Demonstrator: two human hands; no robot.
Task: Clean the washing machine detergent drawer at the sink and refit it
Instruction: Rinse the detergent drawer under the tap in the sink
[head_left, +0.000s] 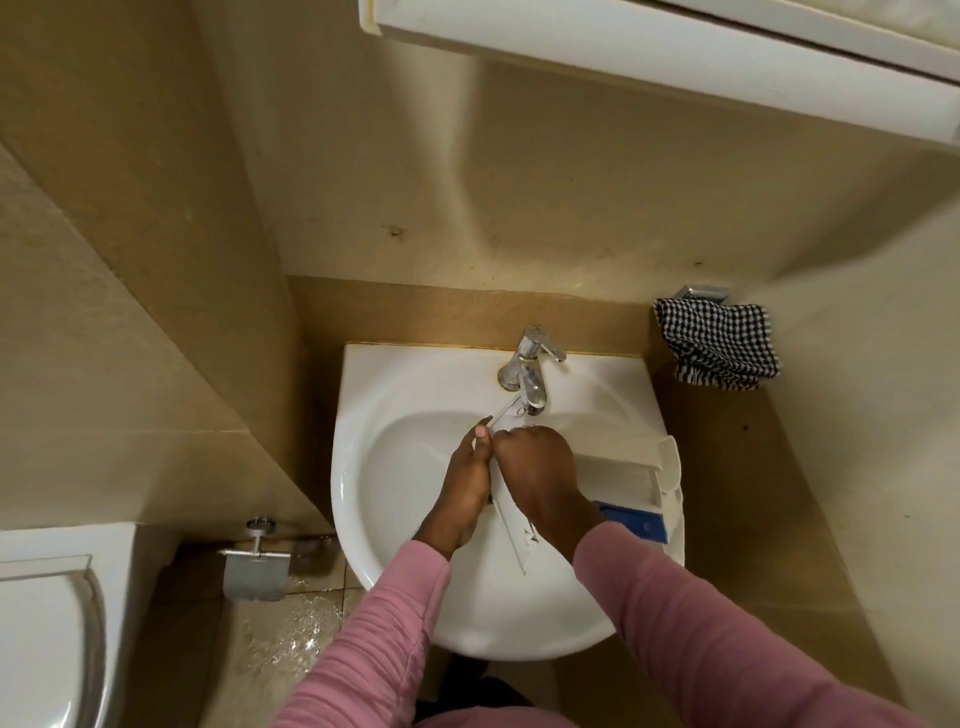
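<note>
Under tap (531, 375), drawer panel (513, 538) gripped between left hand (469, 480), right hand (536, 462).

Two hands (467, 480) (537, 465), one drawer (618, 470), one sink (363, 467), one tap (530, 369), one cloth (717, 343).

Over a white ceramic sink (395, 519)
Left hand (467, 480) and right hand (537, 462) grip a flat white plastic drawer panel (513, 538) beneath the chrome tap (530, 371).
</note>
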